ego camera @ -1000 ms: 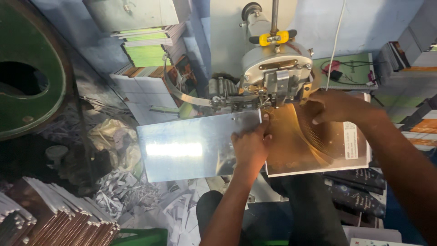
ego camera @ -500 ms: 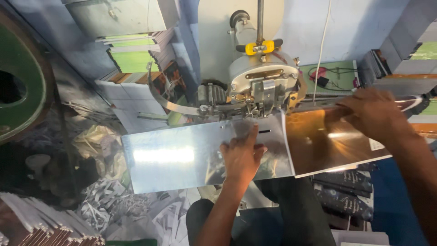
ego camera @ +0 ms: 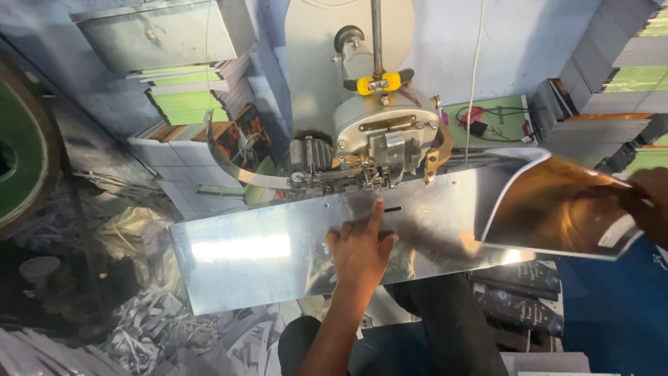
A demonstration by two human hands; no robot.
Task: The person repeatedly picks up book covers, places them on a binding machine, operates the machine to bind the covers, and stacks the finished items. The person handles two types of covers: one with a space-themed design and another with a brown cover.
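Observation:
My left hand (ego camera: 362,245) lies flat on the shiny metal work plate (ego camera: 243,257), index finger pointing at a small slot just below the stitching machine's head (ego camera: 386,143). It holds nothing. At the far right edge my right hand (ego camera: 648,206) grips a glossy brown booklet (ego camera: 557,209) with a white underside. The booklet is lifted and curled off the plate's right end, clear of the machine head.
Stacks of green and dark booklets (ego camera: 612,69) stand at the back right, with more (ego camera: 181,97) at the back left. Dark booklets (ego camera: 518,306) lie under the plate on the right. Paper scraps (ego camera: 160,327) cover the floor on the left, near a large green wheel (ego camera: 21,160).
My right hand has pulled the brown booklet away from the machine head toward the right and lifted it. My left hand stays on the plate, now flat with nothing under it.

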